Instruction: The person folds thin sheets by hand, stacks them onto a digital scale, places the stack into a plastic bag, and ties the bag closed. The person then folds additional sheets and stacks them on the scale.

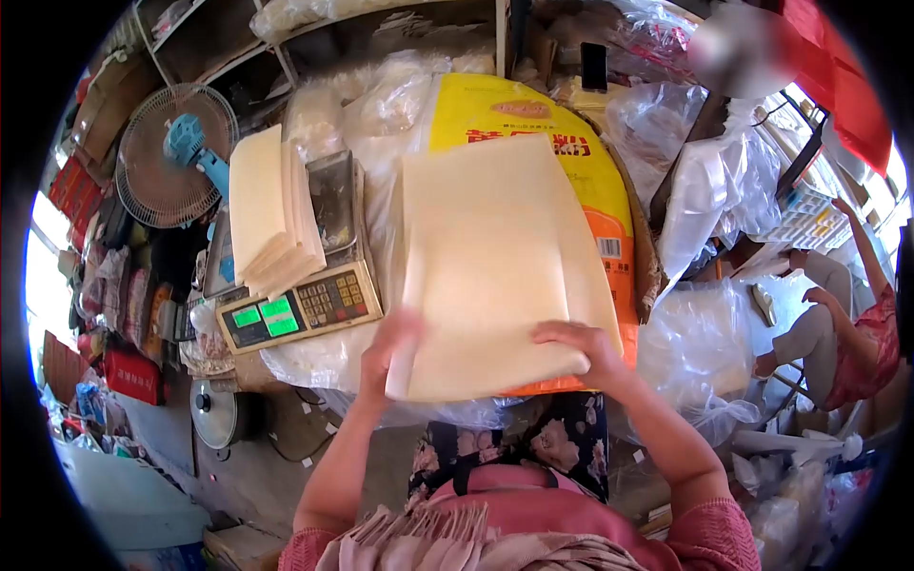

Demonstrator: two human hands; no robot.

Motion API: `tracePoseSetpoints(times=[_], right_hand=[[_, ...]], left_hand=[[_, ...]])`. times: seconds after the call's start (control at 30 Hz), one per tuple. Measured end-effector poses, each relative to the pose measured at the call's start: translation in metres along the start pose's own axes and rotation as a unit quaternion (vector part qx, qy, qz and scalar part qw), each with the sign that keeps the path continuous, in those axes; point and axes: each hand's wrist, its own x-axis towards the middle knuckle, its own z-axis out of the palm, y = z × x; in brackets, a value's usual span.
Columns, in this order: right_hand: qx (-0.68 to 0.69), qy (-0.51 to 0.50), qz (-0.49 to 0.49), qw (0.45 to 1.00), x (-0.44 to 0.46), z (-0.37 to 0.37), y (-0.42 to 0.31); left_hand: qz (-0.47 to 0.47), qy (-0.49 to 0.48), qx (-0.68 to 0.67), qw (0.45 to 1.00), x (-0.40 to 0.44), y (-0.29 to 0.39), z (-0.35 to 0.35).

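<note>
A wide stack of thin, pale cream sheets (486,257) lies in front of me on a yellow and orange printed sack (571,181). My left hand (393,344), smeared a little by motion, grips the near left edge, where a sheet curls up. At the near right corner my right hand (583,350) is closed on the sheets, its fingers lying over the top. To the left, folded sheets of the same cream colour (271,205) rest on a digital scale (303,309) with lit green displays. I cannot make out how many sheets are in either pile.
A blue-grey fan (186,143) stands left of the scale. Clear plastic bags (690,338) lie to the right. At the back right is a black phone (593,67). A lidded pot (217,414) sits low at left. Another person (862,347) sits at far right beside a crate (804,219).
</note>
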Motion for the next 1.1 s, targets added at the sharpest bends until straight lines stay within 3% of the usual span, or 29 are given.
tracePoseSetpoints(times=[0.07, 0.1, 0.2, 0.27, 0.3, 0.33, 0.4, 0.5, 0.6, 0.63, 0.7, 0.73, 0.77, 0.8, 0.83, 0.87, 0.93, 0.97, 1.03, 1.1], right_hand=[[0.136, 0.015, 0.285, 0.949, -0.016, 0.011, 0.032], [0.093, 0.022, 0.293, 0.951, -0.011, 0.011, 0.034], [-0.038, 0.057, 0.297, 0.952, 0.016, 0.009, 0.032], [-0.126, 0.085, 0.271, 0.950, 0.030, 0.011, 0.020], [-0.126, 0.046, 0.317, 0.939, 0.036, 0.009, 0.017], [-0.172, 0.067, 0.260, 0.948, 0.037, 0.012, 0.014], [-0.260, 0.108, 0.142, 0.949, 0.038, 0.017, 0.010], [-0.388, -0.041, 0.012, 0.921, 0.041, 0.001, 0.000], [-0.391, -0.132, -0.069, 0.908, 0.029, -0.022, 0.018], [-0.296, -0.133, -0.006, 0.946, 0.026, -0.031, 0.019], [-0.094, -0.131, 0.122, 0.979, 0.020, -0.043, 0.017], [-0.094, -0.087, 0.184, 0.975, 0.023, -0.039, 0.024], [-0.094, -0.043, 0.245, 0.964, 0.029, -0.033, 0.035], [-0.095, 0.003, 0.302, 0.949, 0.036, -0.028, 0.040], [-0.156, 0.050, 0.271, 0.948, 0.045, -0.021, 0.036], [-0.189, 0.026, 0.298, 0.935, 0.056, -0.020, 0.035], [-0.252, -0.025, 0.350, 0.902, 0.076, -0.021, 0.033], [-0.303, 0.029, 0.255, 0.918, 0.078, -0.018, 0.030], [-0.391, 0.134, 0.053, 0.909, 0.078, -0.011, 0.024], [-0.415, 0.045, 0.029, 0.908, 0.066, 0.010, 0.051]], left_hand=[[-0.204, -0.161, -0.005, 0.966, 0.002, 0.006, -0.005], [-0.394, -0.103, -0.070, 0.911, 0.022, 0.041, -0.005], [-0.306, 0.052, 0.052, 0.949, 0.038, 0.035, 0.016], [-0.103, -0.004, 0.247, 0.963, 0.047, 0.032, 0.025], [0.000, -0.032, 0.340, 0.940, 0.048, 0.029, 0.028], [-0.024, -0.131, 0.350, 0.927, 0.041, 0.023, 0.035], [0.019, -0.116, 0.381, 0.917, 0.039, 0.018, 0.036], [0.037, -0.184, 0.385, 0.904, 0.053, 0.010, 0.023], [-0.016, -0.194, 0.279, 0.940, 0.056, -0.017, 0.002], [-0.028, -0.195, 0.221, 0.955, 0.060, -0.007, -0.011], [-0.250, -0.093, -0.023, 0.964, 0.067, 0.020, -0.019], [-0.353, -0.037, -0.145, 0.924, 0.069, 0.026, -0.017], [-0.336, -0.021, -0.187, 0.923, 0.076, 0.021, -0.011], [-0.284, 0.015, -0.041, 0.958, 0.084, 0.018, 0.000], [-0.223, 0.052, 0.106, 0.968, 0.093, 0.016, 0.015], [-0.157, 0.088, 0.251, 0.951, 0.099, 0.013, 0.029], [-0.145, -0.033, 0.326, 0.934, 0.101, 0.000, 0.059], [-0.139, -0.095, 0.360, 0.918, 0.099, -0.007, 0.069], [-0.123, -0.074, 0.376, 0.915, 0.095, -0.013, 0.077], [-0.128, -0.080, 0.374, 0.915, 0.092, -0.011, 0.076]])
